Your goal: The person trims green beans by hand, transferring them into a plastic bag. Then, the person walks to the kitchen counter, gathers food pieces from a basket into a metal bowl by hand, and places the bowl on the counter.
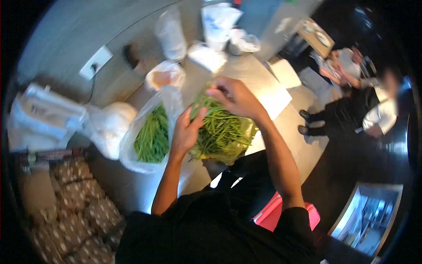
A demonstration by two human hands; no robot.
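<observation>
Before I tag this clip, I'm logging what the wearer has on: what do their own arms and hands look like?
The left hand and right hand are bare, with no gloves; I can make out no watch, cable or marking. They wear a black top whose short right sleeve ends near the elbow.

Pale, glossy surface (258, 75). On it: open clear bag of greens (151, 138); left of that, a bulging white bag (115, 127); beyond, small bag with orange contents (163, 78), tall clear bag (171, 37). Yellowish bag of stems (223, 140): contact unclear.
</observation>
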